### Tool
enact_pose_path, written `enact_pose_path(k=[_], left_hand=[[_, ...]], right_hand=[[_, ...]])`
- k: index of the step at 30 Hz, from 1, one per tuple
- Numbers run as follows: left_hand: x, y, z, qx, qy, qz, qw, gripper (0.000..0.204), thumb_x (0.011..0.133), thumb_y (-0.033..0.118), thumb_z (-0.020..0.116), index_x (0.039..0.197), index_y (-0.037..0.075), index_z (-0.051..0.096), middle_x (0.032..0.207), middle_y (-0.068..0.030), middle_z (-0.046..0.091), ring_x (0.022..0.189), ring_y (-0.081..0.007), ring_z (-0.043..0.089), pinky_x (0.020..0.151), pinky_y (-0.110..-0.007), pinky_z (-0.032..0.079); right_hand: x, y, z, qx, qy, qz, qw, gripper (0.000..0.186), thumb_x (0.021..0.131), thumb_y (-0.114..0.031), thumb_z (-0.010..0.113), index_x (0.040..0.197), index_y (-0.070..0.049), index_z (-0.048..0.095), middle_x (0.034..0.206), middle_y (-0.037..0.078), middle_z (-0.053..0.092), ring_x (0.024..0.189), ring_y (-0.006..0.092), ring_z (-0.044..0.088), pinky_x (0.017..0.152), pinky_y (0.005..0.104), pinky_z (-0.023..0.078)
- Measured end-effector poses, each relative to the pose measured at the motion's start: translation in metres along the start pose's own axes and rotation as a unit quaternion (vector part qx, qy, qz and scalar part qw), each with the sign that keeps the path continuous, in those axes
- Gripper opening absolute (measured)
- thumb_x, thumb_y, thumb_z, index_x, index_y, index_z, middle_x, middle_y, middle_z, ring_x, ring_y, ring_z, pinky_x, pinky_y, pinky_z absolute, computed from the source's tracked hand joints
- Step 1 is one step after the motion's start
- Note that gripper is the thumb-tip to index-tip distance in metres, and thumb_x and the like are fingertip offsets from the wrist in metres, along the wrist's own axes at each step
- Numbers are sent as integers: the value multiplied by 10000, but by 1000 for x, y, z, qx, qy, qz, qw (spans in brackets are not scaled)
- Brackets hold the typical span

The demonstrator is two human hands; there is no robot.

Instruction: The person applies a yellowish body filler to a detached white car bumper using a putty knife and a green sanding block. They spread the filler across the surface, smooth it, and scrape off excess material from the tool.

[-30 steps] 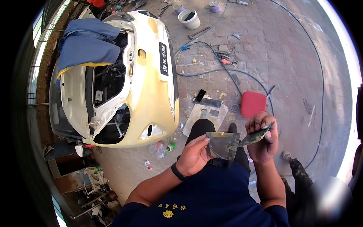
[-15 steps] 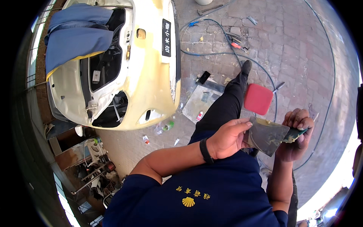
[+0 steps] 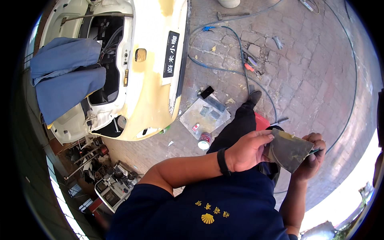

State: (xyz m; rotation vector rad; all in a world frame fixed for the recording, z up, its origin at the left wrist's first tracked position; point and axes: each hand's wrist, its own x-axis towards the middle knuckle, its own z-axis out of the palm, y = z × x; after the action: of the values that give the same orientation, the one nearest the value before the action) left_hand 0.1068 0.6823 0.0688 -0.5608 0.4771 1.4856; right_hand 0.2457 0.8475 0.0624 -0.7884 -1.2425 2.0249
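Note:
My left hand (image 3: 249, 151), with a black band at its wrist, grips a dark grey putty spreader (image 3: 289, 150), thumb on top. A smear of yellowish putty lies along the spreader's upper edge. From the other side my right hand (image 3: 311, 159) closes on a green putty spreader (image 3: 315, 151), seen nearly edge-on against the grey one's right edge. Most of the green blade is hidden by the grey one and my fingers. Both hands are in front of my body, above my lap.
A cream car body (image 3: 154, 96) with patchy putty stands at left, a blue cloth (image 3: 66, 80) draped over it. On the paving are a board (image 3: 188, 118), a tin (image 3: 205, 140), a phone (image 3: 207, 92), a red stool (image 3: 262, 121) partly behind my leg, and a blue hose (image 3: 218, 69).
My view has shifted, bringing the tin on the ground into sight. The green spreader has turned from showing its face to nearly edge-on against the grey one. Both hands keep their hold.

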Motion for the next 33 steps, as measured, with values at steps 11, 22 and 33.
enact_pose_path(k=[11, 22, 33], left_hand=[[131, 8, 116, -41, 0, 104, 994, 354, 1124, 207, 477, 1416, 34, 581, 1312, -67, 702, 1185, -187, 694, 992, -404, 566], [238, -27, 233, -155, 26, 329, 931, 338, 1126, 206, 498, 1408, 43, 588, 1291, -58, 709, 1169, -186, 703, 982, -406, 577], [268, 59, 261, -165, -13, 474, 865, 319, 1099, 191, 538, 1368, 41, 618, 1216, -46, 715, 1062, -170, 714, 898, -393, 598]], right_hand=[[199, -73, -53, 69, -147, 42, 986, 269, 882, -235, 708, 979, -92, 501, 920, 34, 402, 848, 172, 424, 800, 318, 394], [375, -135, -68, 135, -366, 177, 904, 217, 860, -185, 663, 976, -84, 509, 936, 39, 402, 846, 170, 387, 781, 309, 358], [436, -160, 8, 71, -354, 191, 913, 240, 872, -236, 643, 1008, -80, 521, 990, 55, 422, 879, 200, 444, 895, 363, 418]])
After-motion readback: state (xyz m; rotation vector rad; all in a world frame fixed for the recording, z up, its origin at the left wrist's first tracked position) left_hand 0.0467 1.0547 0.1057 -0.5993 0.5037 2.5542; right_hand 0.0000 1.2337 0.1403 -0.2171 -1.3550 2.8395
